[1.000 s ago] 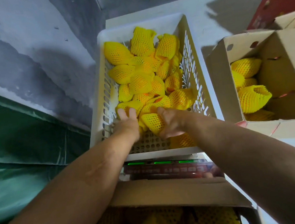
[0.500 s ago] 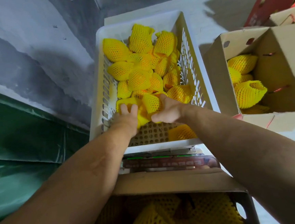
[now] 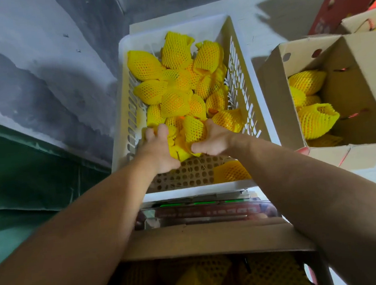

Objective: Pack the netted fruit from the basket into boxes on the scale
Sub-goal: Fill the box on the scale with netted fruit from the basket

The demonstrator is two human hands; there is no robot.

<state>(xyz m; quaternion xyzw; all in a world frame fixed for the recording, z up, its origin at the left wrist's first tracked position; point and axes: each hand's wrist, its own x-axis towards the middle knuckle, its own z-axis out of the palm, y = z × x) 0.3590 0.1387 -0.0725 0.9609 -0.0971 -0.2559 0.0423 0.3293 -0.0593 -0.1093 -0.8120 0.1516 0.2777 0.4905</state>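
Left hand (image 3: 160,149) and right hand (image 3: 214,140) cupped together around netted fruit (image 3: 192,130), fingers curled; basket (image 3: 122,134) rim outside the grip.

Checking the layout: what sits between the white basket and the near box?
In the head view, a scale with green lit digits sits between basket and box.

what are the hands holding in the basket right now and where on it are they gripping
Both hands, left hand and right hand, grip a cluster of netted fruit at the white basket's near end, one on each side.
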